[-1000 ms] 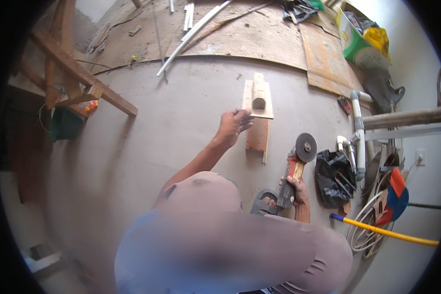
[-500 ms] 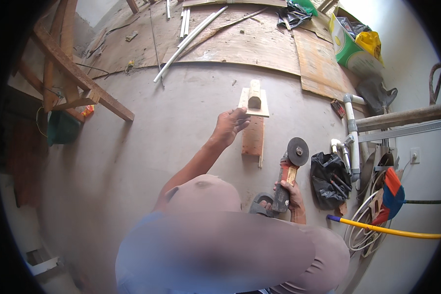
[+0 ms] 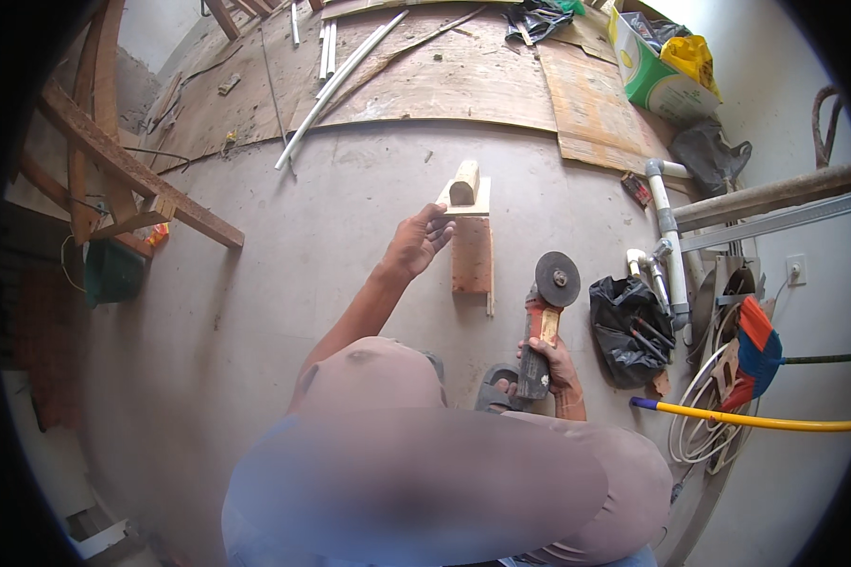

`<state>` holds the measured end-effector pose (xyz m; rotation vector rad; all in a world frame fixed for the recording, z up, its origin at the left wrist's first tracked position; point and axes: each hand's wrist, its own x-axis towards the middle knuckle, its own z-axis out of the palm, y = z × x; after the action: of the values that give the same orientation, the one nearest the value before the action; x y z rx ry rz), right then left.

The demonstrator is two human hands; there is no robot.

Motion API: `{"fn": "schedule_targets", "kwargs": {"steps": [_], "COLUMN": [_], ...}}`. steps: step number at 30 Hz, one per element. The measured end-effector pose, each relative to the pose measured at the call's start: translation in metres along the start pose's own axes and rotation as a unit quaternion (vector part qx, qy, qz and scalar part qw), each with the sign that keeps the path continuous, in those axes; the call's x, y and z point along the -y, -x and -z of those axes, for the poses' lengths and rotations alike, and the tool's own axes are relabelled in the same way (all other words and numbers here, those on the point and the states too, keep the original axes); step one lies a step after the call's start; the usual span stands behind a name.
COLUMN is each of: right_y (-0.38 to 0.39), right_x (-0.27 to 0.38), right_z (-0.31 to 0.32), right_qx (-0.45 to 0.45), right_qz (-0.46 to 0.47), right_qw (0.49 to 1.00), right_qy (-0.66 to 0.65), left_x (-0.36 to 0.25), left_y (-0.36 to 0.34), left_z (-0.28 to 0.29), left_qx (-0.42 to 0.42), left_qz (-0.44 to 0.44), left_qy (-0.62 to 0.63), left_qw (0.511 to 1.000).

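Observation:
My left hand point(image 3: 414, 244) pinches the near left corner of a pale flat board point(image 3: 483, 197). A thick pale block point(image 3: 466, 180) with a rounded top sits on this board. Just below, at the board's near edge, a reddish-brown brick-like piece point(image 3: 472, 257) lies on the floor; whether the board touches it I cannot tell. My right hand point(image 3: 565, 369) is wrapped round the body of a red and black angle grinder point(image 3: 538, 350). Its dark disc point(image 3: 558, 279) points away from me, apart from the board and to its right.
A black plastic bag point(image 3: 624, 331) with tools stands right of the grinder. Pipes point(image 3: 667, 227), a coiled white cable point(image 3: 695, 425) and a yellow pole point(image 3: 756, 416) line the right wall. A wooden frame point(image 3: 142, 165) stands left; wooden sheets point(image 3: 444, 90) cover the far floor.
The whole view has shifted a little. Held in my left hand, the board with its block has turned slightly and tilts differently. My right hand keeps its hold on the grinder.

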<state>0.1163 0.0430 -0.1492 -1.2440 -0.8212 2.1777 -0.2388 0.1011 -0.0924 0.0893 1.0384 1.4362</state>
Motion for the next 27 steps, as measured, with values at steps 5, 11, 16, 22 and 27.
{"fn": "schedule_targets", "kwargs": {"steps": [5,11,16,22,27], "right_y": [0.0,-0.001,-0.001,-0.004,-0.005], "right_x": [0.0,0.001,-0.002,0.001,0.001], "right_z": [0.0,0.003,0.009,0.01,0.013], "right_qx": [0.002,0.004,-0.004,-0.014,-0.024], "right_qz": [0.015,0.02,0.015,0.005,-0.004], "right_qw": [1.0,1.0,1.0,1.0,1.0], "right_qy": [0.01,0.014,-0.006,-0.002,-0.008], "left_x": [0.003,0.051,0.097,0.096,0.073], "left_y": [-0.003,0.008,0.012,0.013,0.033], "left_z": [0.003,0.043,0.09,0.091,0.022], "left_qx": [0.004,0.047,0.071,0.02,0.084], "left_qz": [0.008,-0.009,0.018,-0.135,-0.388], "left_qy": [-0.01,-0.199,-0.271,-0.538,-0.765], "left_qw": [1.0,0.979,0.96,0.832,0.506]}}
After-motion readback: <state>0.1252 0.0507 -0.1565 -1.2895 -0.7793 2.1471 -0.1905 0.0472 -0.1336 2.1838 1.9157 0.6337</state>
